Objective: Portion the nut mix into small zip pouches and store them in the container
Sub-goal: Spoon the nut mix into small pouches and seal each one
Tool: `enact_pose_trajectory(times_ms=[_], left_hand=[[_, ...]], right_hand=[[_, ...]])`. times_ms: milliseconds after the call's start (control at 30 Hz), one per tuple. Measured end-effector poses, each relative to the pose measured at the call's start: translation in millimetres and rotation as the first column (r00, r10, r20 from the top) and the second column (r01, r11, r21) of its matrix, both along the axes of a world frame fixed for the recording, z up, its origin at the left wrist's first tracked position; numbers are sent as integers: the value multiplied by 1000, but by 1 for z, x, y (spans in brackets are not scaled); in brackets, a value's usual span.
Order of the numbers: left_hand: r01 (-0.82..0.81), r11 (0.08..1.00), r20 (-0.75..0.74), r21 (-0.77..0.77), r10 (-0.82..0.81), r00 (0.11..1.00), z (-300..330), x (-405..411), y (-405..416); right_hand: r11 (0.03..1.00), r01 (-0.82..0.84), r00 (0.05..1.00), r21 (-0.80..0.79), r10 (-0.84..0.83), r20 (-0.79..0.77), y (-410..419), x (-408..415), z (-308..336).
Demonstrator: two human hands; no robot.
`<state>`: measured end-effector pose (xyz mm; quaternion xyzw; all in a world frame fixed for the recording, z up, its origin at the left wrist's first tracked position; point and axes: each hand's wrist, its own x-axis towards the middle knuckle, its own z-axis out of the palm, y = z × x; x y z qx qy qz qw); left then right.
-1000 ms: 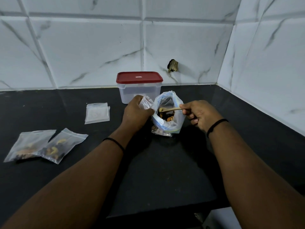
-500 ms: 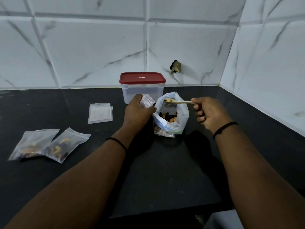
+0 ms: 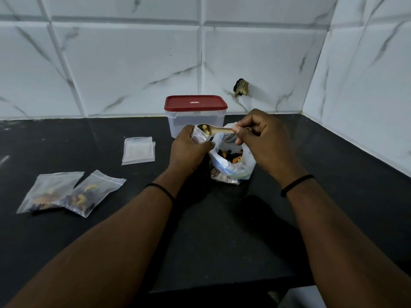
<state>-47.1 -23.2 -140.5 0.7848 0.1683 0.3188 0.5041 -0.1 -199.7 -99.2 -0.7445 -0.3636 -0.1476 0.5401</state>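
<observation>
Nut mix [image 3: 231,156] sits in an open plastic bag [image 3: 233,168] on the black counter [image 3: 222,230], just in front of the red-lidded container [image 3: 195,117]. The right hand [image 3: 264,141] pinches a wooden spoon [image 3: 213,129] carrying what looks like a cashew over a small pouch [image 3: 199,136], which the left hand [image 3: 189,150] grips at its mouth. Two filled pouches [image 3: 71,192] lie at left, near a stack of empty pouches [image 3: 138,150].

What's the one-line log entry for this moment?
left hand: holds small clear zip pouch | right hand: wooden spoon over pouch | stage: filling
</observation>
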Motion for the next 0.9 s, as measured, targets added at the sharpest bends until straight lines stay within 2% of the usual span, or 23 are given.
enact_pose_trajectory(times_ms=[167, 333, 400, 467, 533, 600, 667, 833, 900], left_hand=[[16, 1000, 25, -19, -16, 1000, 1, -1, -1], [41, 997, 49, -61, -38, 998, 1, -2, -2], [39, 996, 50, -76, -35, 998, 1, -2, -2], [33, 997, 33, -68, -30, 999, 0, -2, -1], [25, 998, 18, -53, -24, 1000, 1, -3, -2], [7, 1000, -21, -9, -8, 1000, 2, -3, -3], [3, 1000, -85, 29, 0, 996, 3, -3, -4], [36, 998, -174, 43, -28, 984, 5, -4, -5], [27, 999, -174, 30, -22, 984, 5, -5, -5]], right_hand=[[998, -47, 981, -35, 53, 185, 0, 0, -4], [996, 80, 933, -30, -65, 354, -1, 0, -4], [997, 52, 945, 54, -67, 320, -1, -3, -2], [982, 37, 979, 188, -73, 192, -2, -2, 0], [952, 181, 980, 247, -197, 41, -5, 4, 1], [916, 377, 926, 136, -370, -77, -10, 15, -2], [878, 478, 869, -32, -478, -125, -13, 24, -6], [887, 398, 899, -232, -428, -94, -6, 26, -13], [903, 358, 915, -237, -389, -102, -6, 25, -12]])
